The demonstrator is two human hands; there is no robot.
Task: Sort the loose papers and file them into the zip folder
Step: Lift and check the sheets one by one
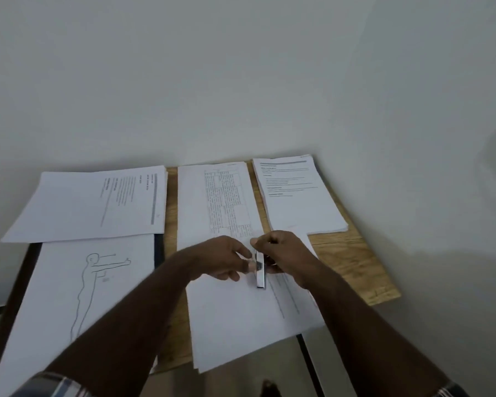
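Observation:
Several piles of white papers lie on a wooden table (352, 262). Over the near middle pile (238, 316), both hands meet on a narrow silver stapler (260, 275). My right hand (284, 253) grips its far end from the right, fingers curled round it. From the left, my left hand (221, 259) pinches its side with the fingertips. A sheet with a printed table (224, 202) lies just beyond the hands. A dark flat edge (158, 247), possibly the zip folder, shows under the left papers.
A text sheet turned sideways (92, 202) lies at the back left. In front of it is a sheet with an outline drawing of a figure (78, 285). A thicker pile (298, 196) sits at the back right by the white wall. The table's right edge is near.

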